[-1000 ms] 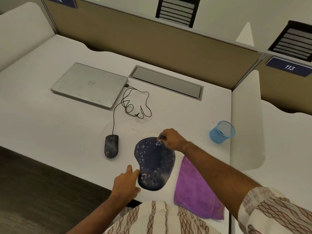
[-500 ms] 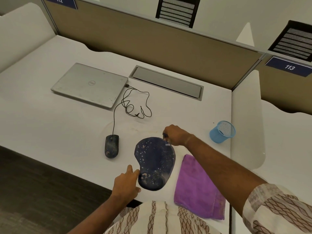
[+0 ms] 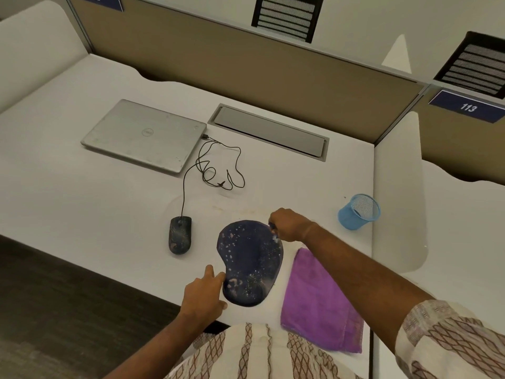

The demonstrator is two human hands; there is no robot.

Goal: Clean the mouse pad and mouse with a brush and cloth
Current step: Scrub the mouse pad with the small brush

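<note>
**Brushing of the Pad Under Way; Mouse and Cloth Work Yet to Be Done**

Nearest the person, the left hand (image 3: 203, 292) is laid at the near-left edge of the mouse pad (image 3: 250, 261), fingers loosely extended and resting against its rim, apparently to steady it. Just to the right of the pad, a folded purple cloth (image 3: 317, 302) is lying flat on the desk (image 3: 82, 201), held by neither hand.

The dark pad is placed near the front edge of the desk. Pale specks and smears are seen across most of its surface, so the brushing is judged to be at an early stage. At its far-right edge the right hand (image 3: 289, 224) is curled around a small brush (image 3: 274, 233), of which only a short dark end with a pale tip is shown below the fingers.

To the left of the pad, apart from it, the wired mouse (image 3: 179, 235) is seen with similar marks; its cleaning is judged not yet begun. Wiping with the cloth also appears to be left.

Further back, a blue mesh cup (image 3: 359, 212) is lying tilted at the right. A closed silver laptop (image 3: 144, 135) bears the round Dell logo (image 3: 147, 132). On the partition, a blue sign (image 3: 468, 107) reads "113"; a second sign at the top left is cut off and cannot be read with certainty.
</note>
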